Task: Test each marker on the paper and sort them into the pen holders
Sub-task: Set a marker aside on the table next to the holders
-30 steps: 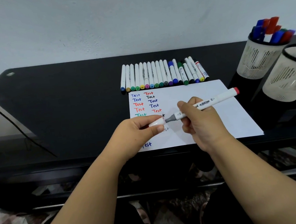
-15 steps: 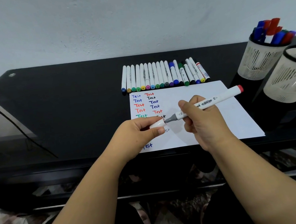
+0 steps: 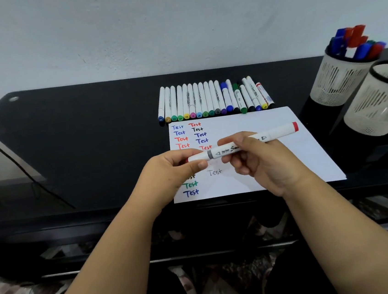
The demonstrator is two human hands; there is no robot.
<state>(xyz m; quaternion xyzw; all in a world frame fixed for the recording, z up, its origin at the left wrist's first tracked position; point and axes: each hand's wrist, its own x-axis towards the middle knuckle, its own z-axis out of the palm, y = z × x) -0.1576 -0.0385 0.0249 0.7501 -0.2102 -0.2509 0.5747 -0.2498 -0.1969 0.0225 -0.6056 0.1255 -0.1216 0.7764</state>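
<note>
Count: 1 marker (image 3: 240, 144) in hand at 6 o'clock; 2 pen holders (image 3: 339, 79) (image 3: 380, 105) at 3 o'clock; 1 paper (image 3: 285, 161); row of markers (image 3: 212, 99) at 12 o'clock, roughly 19.

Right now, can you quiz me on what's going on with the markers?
1. True or false: the cap is back on the marker held by both hands.
2. Which holder has markers standing in it: A the far holder, B the near holder?
3. Fill in: the faint grey word on the paper reads ____.

Key: 1 true, the left hand pinches the capped end and the right hand holds the barrel. 2 A. 3 Test.
</note>
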